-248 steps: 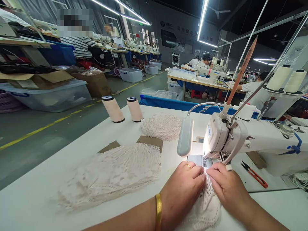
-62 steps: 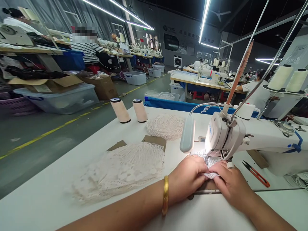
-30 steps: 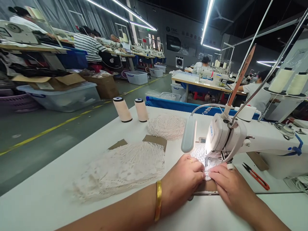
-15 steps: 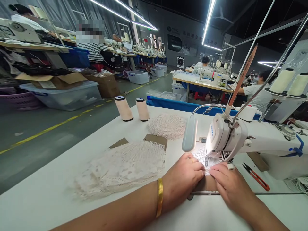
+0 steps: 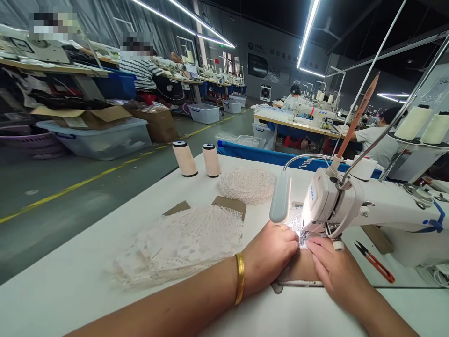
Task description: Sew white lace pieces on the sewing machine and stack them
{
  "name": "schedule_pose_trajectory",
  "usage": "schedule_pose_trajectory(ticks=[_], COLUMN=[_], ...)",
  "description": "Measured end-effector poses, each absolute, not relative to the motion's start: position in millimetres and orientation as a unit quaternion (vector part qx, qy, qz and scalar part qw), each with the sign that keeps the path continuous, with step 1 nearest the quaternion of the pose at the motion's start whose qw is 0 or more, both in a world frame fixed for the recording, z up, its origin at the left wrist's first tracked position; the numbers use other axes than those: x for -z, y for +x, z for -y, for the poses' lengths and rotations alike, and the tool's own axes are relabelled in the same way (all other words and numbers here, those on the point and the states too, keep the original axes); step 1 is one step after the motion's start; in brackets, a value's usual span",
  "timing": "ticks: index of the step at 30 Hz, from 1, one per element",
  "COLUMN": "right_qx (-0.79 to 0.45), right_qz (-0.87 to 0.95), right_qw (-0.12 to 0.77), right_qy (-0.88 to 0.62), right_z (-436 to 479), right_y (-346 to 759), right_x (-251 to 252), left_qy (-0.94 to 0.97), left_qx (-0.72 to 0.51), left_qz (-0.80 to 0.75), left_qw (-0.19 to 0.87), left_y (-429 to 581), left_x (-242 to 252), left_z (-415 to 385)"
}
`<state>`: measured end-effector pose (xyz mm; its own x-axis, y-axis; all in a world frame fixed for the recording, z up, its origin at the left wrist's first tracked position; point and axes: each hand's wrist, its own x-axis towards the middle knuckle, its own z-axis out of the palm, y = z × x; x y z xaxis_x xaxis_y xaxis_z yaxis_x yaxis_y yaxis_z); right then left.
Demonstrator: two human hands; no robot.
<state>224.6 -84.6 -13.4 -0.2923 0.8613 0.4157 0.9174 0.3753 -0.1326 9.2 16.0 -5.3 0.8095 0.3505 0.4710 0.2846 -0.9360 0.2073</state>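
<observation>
A white sewing machine (image 5: pixel 326 201) stands at the right, its lamp lighting white lace (image 5: pixel 295 219) under the needle area. My left hand (image 5: pixel 271 250), with a gold bangle at the wrist, presses the lace from the left, fingers bent together. From the right, my right hand (image 5: pixel 333 264) has its fingers together at the lace edge by the presser foot. Brown card (image 5: pixel 301 266) lies between the hands, in front of the needle. Left of the machine are a large lace pile (image 5: pixel 189 243) and a smaller lace bundle (image 5: pixel 247 185).
Two thread cones (image 5: pixel 184 159) stand at the table's back edge. Red-handled snips (image 5: pixel 375 262) lie right of my right hand. A metal thread stand and lamp arm rise around the machine. Beyond are plastic bins (image 5: pixel 101 138), a blue cloth (image 5: pixel 252 152) and people at other machines.
The view has shifted slightly. Less lace shows in front of the needle between my hands, and more of the brown card is visible. Both hands remain beside the presser foot.
</observation>
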Motion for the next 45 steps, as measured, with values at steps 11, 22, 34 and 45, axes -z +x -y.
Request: schedule_pose_trajectory(ticks=[11, 22, 34, 45], right_qx=[0.061, 0.081, -0.005, -0.015], right_qz=[0.802, 0.822, 0.854, 0.866], right_qw=[0.224, 0.275, 0.229, 0.229], right_qy=[-0.551, -0.492, -0.466, -0.444], right_z=[84, 88, 93, 100], right_y=[227, 225, 225, 222], right_x=[16, 11, 0, -10], left_qy=[0.953, 0.942, 0.956, 0.956], left_qx=[-0.255, -0.195, -0.236, -0.241], left_qz=[-0.162, -0.272, -0.158, -0.135], left_qw=[0.029, 0.022, 0.079, 0.095], left_y=[9, 2, -5, 0], left_x=[5, -25, -13, -11], left_z=[-16, -8, -8, 10])
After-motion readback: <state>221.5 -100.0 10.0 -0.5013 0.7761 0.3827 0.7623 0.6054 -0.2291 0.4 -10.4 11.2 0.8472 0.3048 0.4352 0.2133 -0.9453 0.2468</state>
